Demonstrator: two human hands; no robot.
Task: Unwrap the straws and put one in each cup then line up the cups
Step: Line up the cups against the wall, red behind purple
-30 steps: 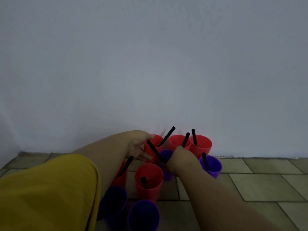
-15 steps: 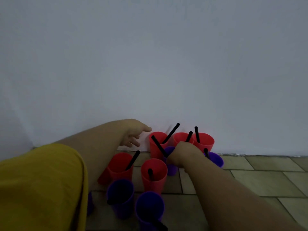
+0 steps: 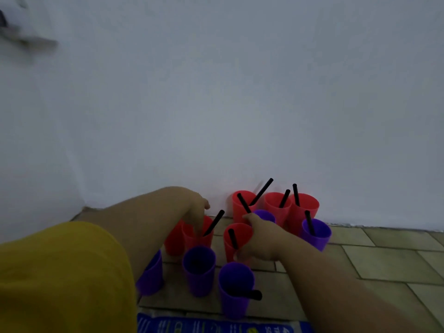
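Red cups (image 3: pixel 304 212), purple cups (image 3: pixel 199 272) clustered upright on tiled floor (image 3: pixel 384 260) by wall (image 3: pixel 216 92) | black straws (image 3: pixel 260 191) lean in most

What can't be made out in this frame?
Head view:
Left hand: grip on the red cup under it unclear, fingertips hidden by the hand itself.
Leftmost purple cup: mouth hidden behind the forearm, straw unknown.
Blue package: cut by bottom edge, print blurred.
Top-left object: motion-blurred.

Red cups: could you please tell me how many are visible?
6 red cups: three along the wall; the middle cup in the right hand; two left, by the left hand, one partly hidden. Others may be hidden.
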